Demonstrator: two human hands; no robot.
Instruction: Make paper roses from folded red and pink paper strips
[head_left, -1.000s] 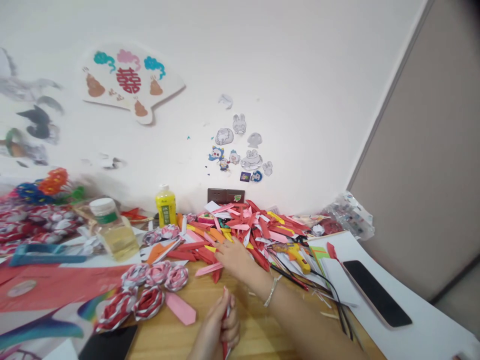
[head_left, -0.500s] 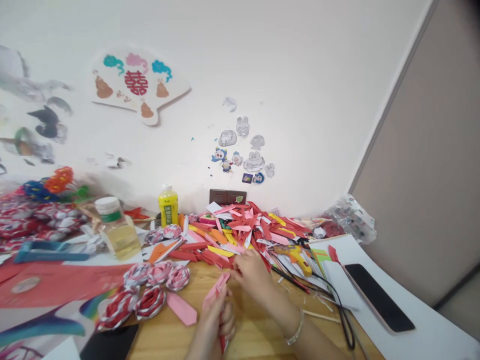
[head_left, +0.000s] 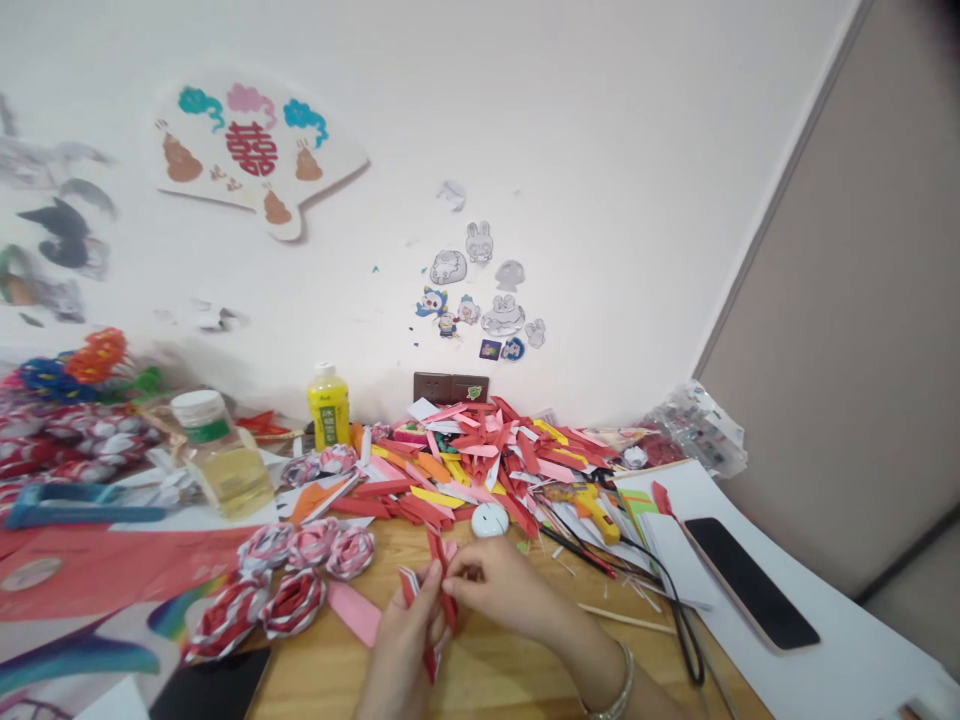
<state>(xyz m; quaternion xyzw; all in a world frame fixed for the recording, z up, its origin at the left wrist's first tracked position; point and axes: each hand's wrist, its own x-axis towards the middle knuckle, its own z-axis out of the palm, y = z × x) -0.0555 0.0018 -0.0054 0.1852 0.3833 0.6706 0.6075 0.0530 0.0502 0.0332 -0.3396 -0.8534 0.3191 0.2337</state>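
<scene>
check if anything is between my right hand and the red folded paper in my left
Nothing visible stands in the way: the right hand's fingers are right at the red folded paper above the left hand. The white round object lies beyond the right hand, not between them.

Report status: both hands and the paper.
Left hand gripping folded red paper strips. Right hand close against them. Round white object just beyond, glue gun to its right.
</scene>
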